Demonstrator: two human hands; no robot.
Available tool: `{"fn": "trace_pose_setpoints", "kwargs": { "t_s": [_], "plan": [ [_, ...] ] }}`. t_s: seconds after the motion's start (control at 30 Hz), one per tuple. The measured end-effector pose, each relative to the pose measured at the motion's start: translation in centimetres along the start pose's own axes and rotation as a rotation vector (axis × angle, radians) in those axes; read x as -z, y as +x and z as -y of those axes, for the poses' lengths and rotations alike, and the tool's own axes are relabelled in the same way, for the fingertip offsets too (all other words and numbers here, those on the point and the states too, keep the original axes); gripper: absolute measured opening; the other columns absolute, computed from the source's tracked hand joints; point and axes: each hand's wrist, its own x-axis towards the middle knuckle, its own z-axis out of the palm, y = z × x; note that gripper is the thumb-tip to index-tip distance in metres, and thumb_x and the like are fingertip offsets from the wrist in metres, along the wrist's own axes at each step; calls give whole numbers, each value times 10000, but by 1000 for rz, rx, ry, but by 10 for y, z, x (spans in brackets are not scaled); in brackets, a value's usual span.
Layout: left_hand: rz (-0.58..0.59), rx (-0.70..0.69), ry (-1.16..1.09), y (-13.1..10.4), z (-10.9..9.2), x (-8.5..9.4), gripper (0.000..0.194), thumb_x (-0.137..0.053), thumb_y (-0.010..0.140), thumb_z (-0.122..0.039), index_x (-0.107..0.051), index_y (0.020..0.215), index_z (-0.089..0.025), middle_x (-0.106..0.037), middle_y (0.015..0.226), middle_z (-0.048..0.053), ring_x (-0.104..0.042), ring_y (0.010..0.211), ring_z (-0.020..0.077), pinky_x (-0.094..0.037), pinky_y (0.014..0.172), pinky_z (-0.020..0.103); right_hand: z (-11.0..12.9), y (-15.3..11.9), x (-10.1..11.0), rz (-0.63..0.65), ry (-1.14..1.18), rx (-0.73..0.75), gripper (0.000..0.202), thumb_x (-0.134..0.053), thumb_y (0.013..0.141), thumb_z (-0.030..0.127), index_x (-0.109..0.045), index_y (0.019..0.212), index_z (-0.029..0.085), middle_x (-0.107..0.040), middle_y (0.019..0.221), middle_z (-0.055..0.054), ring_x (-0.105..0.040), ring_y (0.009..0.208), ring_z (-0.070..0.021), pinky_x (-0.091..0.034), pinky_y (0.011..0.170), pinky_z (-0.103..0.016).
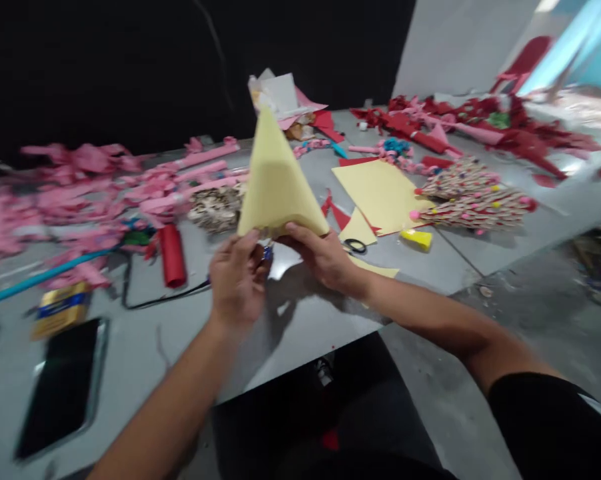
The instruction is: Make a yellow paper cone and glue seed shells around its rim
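A pale yellow paper cone (275, 180) points upward, held up over the front part of the table. At its lower left edge my left hand (238, 280) is closed, thumb and fingers bent against the rim. My right hand (325, 257) grips the lower right rim, its thumb on the outside and its other fingers mostly hidden underneath. A small blue object (267, 253) shows just below the cone beside my left fingers; what it is I cannot make out. Right of my right hand, black scissor handles (355, 246) lie by yellow paper offcuts (358, 228).
Yellow sheets (380, 190) and a stick cone with coloured pompoms (480, 207) lie to the right. Pink paper pieces (95, 187) cover the left back. Nearer are a red roll (171, 257), a black cord (150, 303), a yellow box (63, 308) and a phone (63, 387).
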Motion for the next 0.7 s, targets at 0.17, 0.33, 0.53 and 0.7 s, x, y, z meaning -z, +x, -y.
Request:
{"fn": "trace_pose_setpoints", "kwargs": {
  "t_s": [0.17, 0.33, 0.53, 0.7],
  "plan": [
    [24, -30, 11, 5, 6, 7, 596, -1063, 647, -442, -516, 730, -220, -368, 616, -101, -305, 525, 47, -244, 440, 165, 1, 0, 0, -40, 3, 23, 374, -1032, 775, 448, -841, 1067, 314, -871, 1148, -2, -796, 1178, -258, -613, 1247, -548],
    [39, -51, 34, 5, 8, 10, 534, -1039, 697, -468, -572, 738, -212, -355, 621, -99, -292, 531, 54, -224, 452, 191, 5, -3, 0, -33, -36, 37, 360, -1017, 804, 477, -836, 1073, 320, -864, 1193, -8, -785, 1250, -271, -603, 1262, -550],
    [33, -105, 32, 6, 9, 10, 501, -1008, 743, -447, -567, 717, -211, -351, 622, -94, -290, 538, 59, -252, 465, 187, 5, -4, -1, -16, -32, 22, 410, -1013, 811, 471, -830, 1144, 315, -866, 1159, -15, -803, 1213, -273, -625, 1227, -538],
    [39, -100, 46, 6, 10, 11, 530, -1003, 769, -462, -533, 718, -221, -325, 626, -96, -291, 538, 65, -270, 468, 192, 4, -4, -1, -19, -41, 10, 435, -1006, 816, 468, -818, 1175, 308, -864, 1166, -19, -802, 1213, -280, -621, 1231, -543]
  ]
}}
